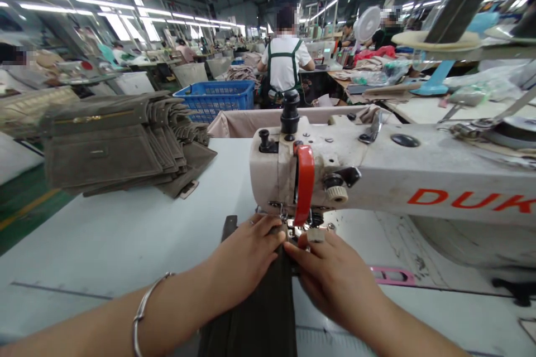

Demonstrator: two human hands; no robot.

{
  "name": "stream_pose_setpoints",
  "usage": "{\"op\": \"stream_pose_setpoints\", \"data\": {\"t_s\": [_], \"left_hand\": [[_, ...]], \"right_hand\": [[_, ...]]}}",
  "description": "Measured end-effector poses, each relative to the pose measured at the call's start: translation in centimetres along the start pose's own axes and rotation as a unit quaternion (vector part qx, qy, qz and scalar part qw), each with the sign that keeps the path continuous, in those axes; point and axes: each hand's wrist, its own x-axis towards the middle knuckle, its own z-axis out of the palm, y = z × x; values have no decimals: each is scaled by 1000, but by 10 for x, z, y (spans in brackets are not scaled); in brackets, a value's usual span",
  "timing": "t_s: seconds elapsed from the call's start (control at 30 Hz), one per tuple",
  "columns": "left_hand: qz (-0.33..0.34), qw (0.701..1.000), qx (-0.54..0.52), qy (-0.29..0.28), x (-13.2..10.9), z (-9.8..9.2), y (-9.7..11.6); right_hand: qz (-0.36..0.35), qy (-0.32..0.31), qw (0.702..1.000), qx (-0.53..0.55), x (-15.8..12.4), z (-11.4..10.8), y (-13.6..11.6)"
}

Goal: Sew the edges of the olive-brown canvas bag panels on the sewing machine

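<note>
A dark olive fabric piece (pixel 268 301) runs from the front table edge up under the head of a white sewing machine (pixel 268 173). My left hand (pixel 251 251) presses on the fabric left of the needle area, fingers bent together on it, a silver bangle on the wrist. Close by on the right, my right hand (pixel 330 268) pinches the fabric's edge beside the presser foot, its thumb near my left fingertips. An orange-red guard (pixel 304 184) stands just above both hands. The needle itself is mostly hidden.
A stack of olive fabric panels (pixel 104 145) with zips lies at the table's left. A blue basket (pixel 218 97) stands beyond it. A pink slotted tool (pixel 393 275) lies right of my right hand. Ahead, a person in a white shirt (pixel 287 58) sits facing away.
</note>
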Motion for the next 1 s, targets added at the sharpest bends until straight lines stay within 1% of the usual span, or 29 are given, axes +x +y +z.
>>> {"op": "stream_pose_setpoints", "data": {"t_s": [0.07,0.13,0.2,0.3,0.37,0.4,0.47,0.53,0.57,0.6,0.63,0.67,0.7,0.73,0.77,0.8,0.83,0.87,0.9,0.93,0.97,1.0], "left_hand": [[13,1000,16,14,-6,9,0],[31,999,14,24,-11,18,-2],[35,999,5,34,-11,24,-4],[21,999,-16,38,-7,29,-9],[1,999,-38,24,-6,29,-14],[-24,998,-47,19,-8,28,-16],[-116,992,-39,37,-16,24,-21],[-241,967,-13,77,-31,20,-24],[-297,951,-10,88,-39,18,-25],[-340,936,-26,86,-47,16,-25],[-370,924,-61,75,-53,14,-24],[-390,911,-119,66,-57,12,-23],[-403,891,-201,64,-59,10,-22],[-410,858,-301,72,-59,8,-20],[-415,807,-410,89,-57,7,-19],[-417,741,-515,110,-55,5,-17],[-416,667,-604,131,-51,3,-15],[-411,596,-675,142,-48,1,-13],[-405,533,-730,137,-46,-1,-10],[-398,479,-773,121,-44,-4,-6],[-388,432,-808,95,-44,-6,-2],[-374,394,-837,67,-46,-8,2]], "right_hand": [[-11,6,1000,1,0,0,0],[-14,11,1000,2,-1,0,-1],[-7,11,1000,-4,-1,1,-1],[8,5,1000,-13,-1,2,-2],[21,-2,1000,-19,-1,3,-2],[26,-7,999,-22,0,3,-3],[36,-15,999,-24,1,3,-3],[40,-17,999,-21,2,2,-4],[42,-14,999,-20,3,2,-5],[48,-10,999,-21,4,1,-6],[57,-4,998,-20,4,0,-8],[73,0,997,-12,5,-1,-11],[94,3,995,11,5,-2,-15],[120,6,991,52,4,-4,-20],[147,11,983,109,4,-5,-27],[176,23,967,181,3,-5,-34],[207,44,941,265,2,-5,-42],[240,68,900,359,1,-4,-49],[275,98,842,453,1,-3,-57],[310,129,770,542,1,-1,-63],[340,156,689,621,2,2,-68],[361,174,611,682,3,4,-72]]}}
